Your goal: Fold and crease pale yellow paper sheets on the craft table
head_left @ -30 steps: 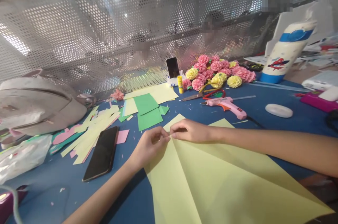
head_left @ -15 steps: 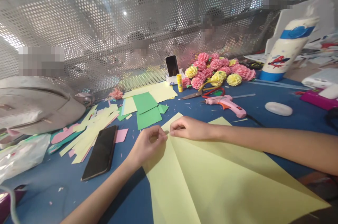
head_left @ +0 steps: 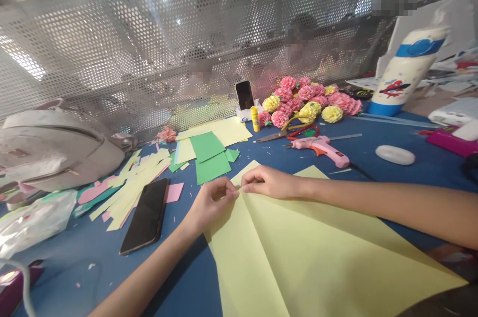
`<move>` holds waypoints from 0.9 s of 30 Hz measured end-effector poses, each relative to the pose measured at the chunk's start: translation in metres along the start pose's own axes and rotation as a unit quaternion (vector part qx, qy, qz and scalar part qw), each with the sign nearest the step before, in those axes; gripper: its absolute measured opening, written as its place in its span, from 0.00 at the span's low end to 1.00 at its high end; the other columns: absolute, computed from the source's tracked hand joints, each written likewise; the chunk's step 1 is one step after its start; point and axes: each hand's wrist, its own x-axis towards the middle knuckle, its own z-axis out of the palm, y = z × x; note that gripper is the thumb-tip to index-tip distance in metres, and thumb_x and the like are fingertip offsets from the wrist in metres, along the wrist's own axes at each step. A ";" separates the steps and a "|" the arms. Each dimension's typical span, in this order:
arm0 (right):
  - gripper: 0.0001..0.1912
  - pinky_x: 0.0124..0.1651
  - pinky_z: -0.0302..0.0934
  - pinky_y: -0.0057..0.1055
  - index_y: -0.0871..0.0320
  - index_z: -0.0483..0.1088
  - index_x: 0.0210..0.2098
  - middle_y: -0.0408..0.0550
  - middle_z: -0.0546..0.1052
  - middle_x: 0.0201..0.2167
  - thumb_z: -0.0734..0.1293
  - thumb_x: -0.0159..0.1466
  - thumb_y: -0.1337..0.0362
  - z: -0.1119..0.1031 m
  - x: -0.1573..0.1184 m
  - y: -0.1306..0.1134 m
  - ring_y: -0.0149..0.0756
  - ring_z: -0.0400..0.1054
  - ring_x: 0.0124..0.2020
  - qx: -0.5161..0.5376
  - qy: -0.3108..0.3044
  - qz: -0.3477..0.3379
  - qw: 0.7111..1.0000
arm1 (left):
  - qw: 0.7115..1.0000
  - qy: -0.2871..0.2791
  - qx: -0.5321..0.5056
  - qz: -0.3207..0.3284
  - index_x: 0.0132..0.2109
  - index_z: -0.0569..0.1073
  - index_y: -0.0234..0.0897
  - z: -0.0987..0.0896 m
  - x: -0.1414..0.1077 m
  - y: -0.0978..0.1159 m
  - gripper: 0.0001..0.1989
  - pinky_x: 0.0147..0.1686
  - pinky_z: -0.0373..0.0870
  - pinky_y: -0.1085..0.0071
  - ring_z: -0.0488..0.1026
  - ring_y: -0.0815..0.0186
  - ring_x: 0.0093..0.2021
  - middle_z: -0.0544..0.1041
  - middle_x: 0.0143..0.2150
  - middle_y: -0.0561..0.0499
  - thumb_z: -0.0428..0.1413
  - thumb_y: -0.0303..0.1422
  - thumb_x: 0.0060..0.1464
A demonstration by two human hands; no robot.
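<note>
A large pale yellow sheet of paper [head_left: 317, 247] with creases fanning out from its far end lies over the blue table, close to me. My left hand [head_left: 216, 200] pinches the sheet's far left edge between thumb and fingers. Right beside it, my right hand [head_left: 267, 181] pinches the paper near the same spot, the fingertips of both hands almost touching. The forearm on the right lies across the sheet's upper part.
Left of the hands lie a black phone [head_left: 145, 215], yellow paper strips [head_left: 138, 185] and green paper [head_left: 212, 167]. Beyond are scissors [head_left: 276, 135], a pink glue gun [head_left: 323, 148], a glue stick [head_left: 255, 119], paper flowers [head_left: 306, 100] and a bottle [head_left: 409, 70]. A backpack [head_left: 56, 145] stands at left.
The view has shifted slightly, so the table objects appear a little further right. Both hands keep their pinch on the yellow paper.
</note>
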 end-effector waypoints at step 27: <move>0.12 0.36 0.54 0.27 0.60 0.70 0.33 0.40 0.68 0.28 0.66 0.65 0.56 0.000 -0.002 -0.010 0.30 0.59 0.31 0.044 -0.029 -0.023 0.998 | 0.997 -0.053 -0.051 -0.024 0.34 0.73 0.33 -0.004 0.002 0.002 0.17 0.35 0.63 0.73 0.70 0.68 0.32 0.74 0.31 0.51 0.62 0.44 0.54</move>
